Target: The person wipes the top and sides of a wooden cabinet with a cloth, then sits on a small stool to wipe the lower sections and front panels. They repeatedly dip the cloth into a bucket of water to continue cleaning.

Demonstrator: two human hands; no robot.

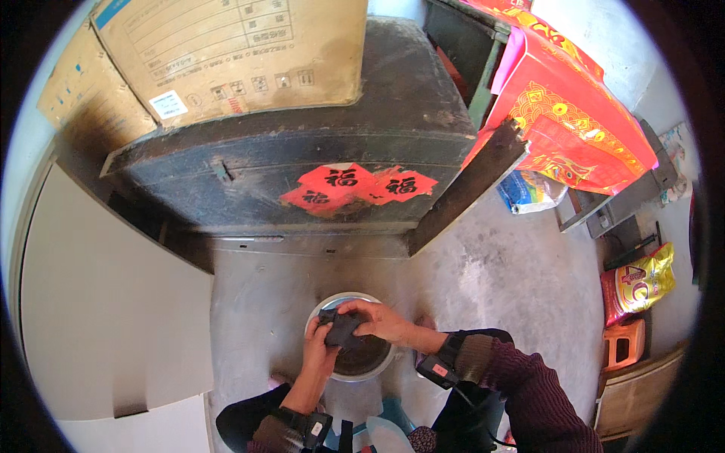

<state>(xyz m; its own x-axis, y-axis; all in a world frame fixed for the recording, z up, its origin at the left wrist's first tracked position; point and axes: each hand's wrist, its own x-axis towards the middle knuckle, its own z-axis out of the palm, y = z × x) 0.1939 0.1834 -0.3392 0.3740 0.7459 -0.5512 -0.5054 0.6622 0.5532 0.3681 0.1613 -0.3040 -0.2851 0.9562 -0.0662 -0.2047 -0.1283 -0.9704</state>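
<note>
Above a round metal basin (pixel 391 362) on the floor, both hands grip a dark grey cloth (pixel 341 329), which looks bunched up. My left hand (pixel 318 348) has it from the lower left, fingers curled at its edge. From the upper right my right hand (pixel 385 324) holds the other side, thumb and fingers around it. Dark murky contents, apparently water, show inside the basin below the cloth. Part of the basin's inside is hidden by my hands. Each wrist carries a strapped black device.
A dark wooden chest (pixel 255 187) with red paper decorations stands ahead, bearing a large cardboard box (pixel 243 56). At left is a pale cabinet panel (pixel 113 306). To the right are a red-and-gold bag (pixel 637 286), an orange plastic stool (pixel 623 345) and red printed packaging (pixel 566 124).
</note>
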